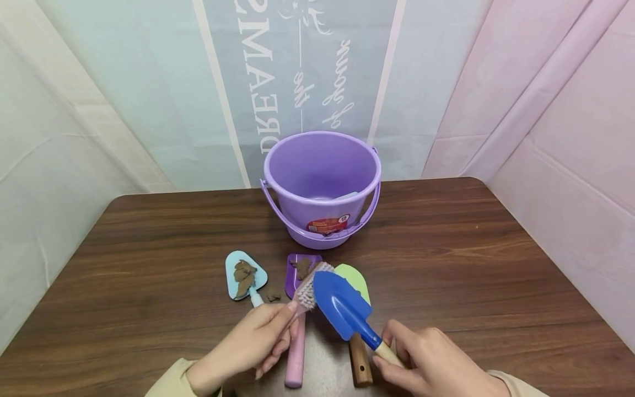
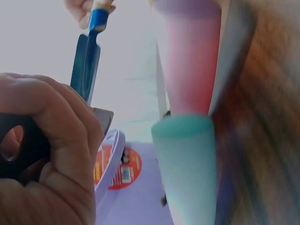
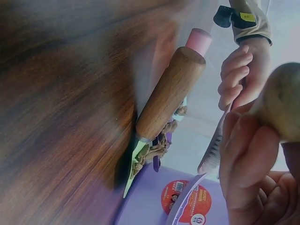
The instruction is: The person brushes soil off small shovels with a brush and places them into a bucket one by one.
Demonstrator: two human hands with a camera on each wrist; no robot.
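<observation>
My left hand grips a brush with pale bristles facing right. In my right hand is a blue trowel, held by its light wooden handle, blade slanting up and left. Bristles and blade edge meet in the head view; whether they touch I cannot tell. Beneath lie a purple trowel with a pink handle and a green trowel with a brown wooden handle. Left of them lies a light blue trowel. Brown clumps sit on its blade, and more on the purple and green ones.
A purple bucket with its handle down stands behind the trowels; something pale shows inside. One small brown crumb lies on the dark wooden table. Fabric curtains hang around the back and sides.
</observation>
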